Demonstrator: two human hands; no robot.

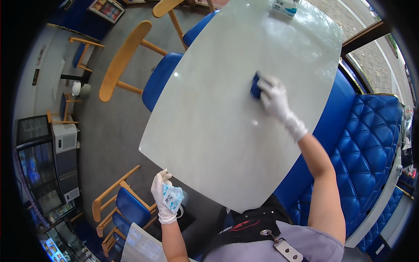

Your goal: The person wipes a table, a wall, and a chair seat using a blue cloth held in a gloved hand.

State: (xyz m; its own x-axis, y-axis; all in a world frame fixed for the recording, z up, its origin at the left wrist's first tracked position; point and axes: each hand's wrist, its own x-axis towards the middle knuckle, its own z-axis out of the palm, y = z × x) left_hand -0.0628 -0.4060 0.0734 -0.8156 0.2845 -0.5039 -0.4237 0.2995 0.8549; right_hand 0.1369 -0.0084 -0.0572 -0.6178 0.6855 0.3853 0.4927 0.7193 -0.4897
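My right hand (pixel 276 98), in a white glove, is closed round a small dark blue cloth (pixel 255 86). It presses the cloth onto the pale glossy tabletop (pixel 209 126), right of the middle. Much of the cloth is covered by my fingers, and its edge is slightly blurred. Beside the near left edge of the table is my left hand (pixel 159 190), also in a white glove. Its fingers are bent round a small light blue and white soft packet (pixel 173 199), apparently tissues, which hangs against the palm.
A blue and white tissue box (pixel 284 8) stands at the table's far end. Wooden chairs with blue seats (pixel 162 81) line the left side. A blue quilted bench (pixel 364 144) runs along the right, by the window. Another table (pixel 142 246) is at lower left.
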